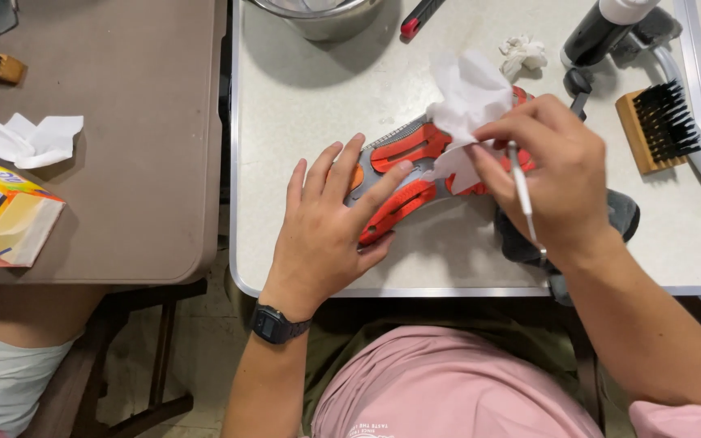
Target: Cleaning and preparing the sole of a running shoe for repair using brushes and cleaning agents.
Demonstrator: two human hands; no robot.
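A shoe (406, 166) lies sole-up on the white table (302, 105), its sole grey with orange-red patches. My left hand (330, 223) presses flat on the heel end, fingers spread over the sole. My right hand (549, 174) pinches a white tissue (468, 93) against the toe end of the sole. A thin white cord runs across the back of that hand. A black watch sits on my left wrist.
A wooden brush with black bristles (659, 126) lies at the right. A dark bottle (602, 28), a crumpled tissue (522, 53), a metal bowl (322, 16) and a red-tipped tool (417, 18) stand at the back. A tissue box (2, 215) and loose tissues (30, 138) rest on the brown table at left.
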